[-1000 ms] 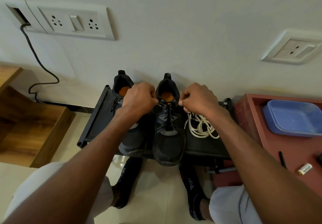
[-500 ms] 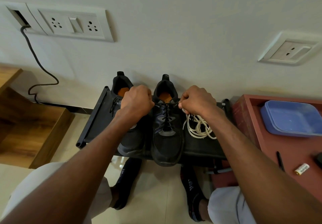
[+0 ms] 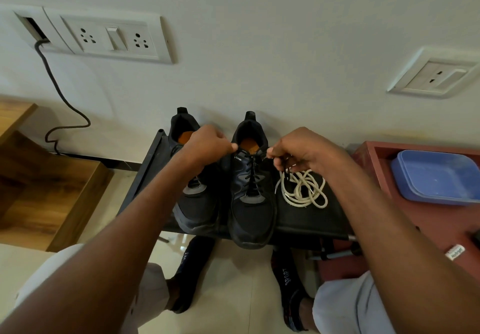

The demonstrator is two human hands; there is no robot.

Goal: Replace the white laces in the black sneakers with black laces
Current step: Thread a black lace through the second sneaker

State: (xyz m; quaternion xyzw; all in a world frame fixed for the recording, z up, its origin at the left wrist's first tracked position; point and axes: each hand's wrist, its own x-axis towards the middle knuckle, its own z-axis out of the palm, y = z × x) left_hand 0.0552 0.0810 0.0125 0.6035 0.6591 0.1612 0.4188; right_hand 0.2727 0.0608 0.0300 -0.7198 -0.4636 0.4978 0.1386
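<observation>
Two black sneakers stand side by side on a low black rack [image 3: 306, 219], toes toward me. The right sneaker [image 3: 250, 203] carries a black lace [image 3: 251, 175] threaded up its front. My left hand [image 3: 207, 145] pinches the left end of that lace at the shoe's collar. My right hand [image 3: 301, 149] grips the right end, whose tip hangs below my fingers. The left sneaker [image 3: 193, 198] is partly hidden under my left forearm. A coil of white laces [image 3: 302, 189] lies on the rack to the right of the shoes.
A red-brown shelf [image 3: 428, 216] at right holds a blue plastic tray [image 3: 439, 175] and a small battery [image 3: 455, 252]. A wooden step [image 3: 46, 190] sits at left. Wall sockets and a black cable [image 3: 62, 100] are behind the rack. My socked feet rest on the floor below.
Both hands have drawn slightly apart, pulling the black lace ends outward at the top of the right sneaker. The view shifted a little.
</observation>
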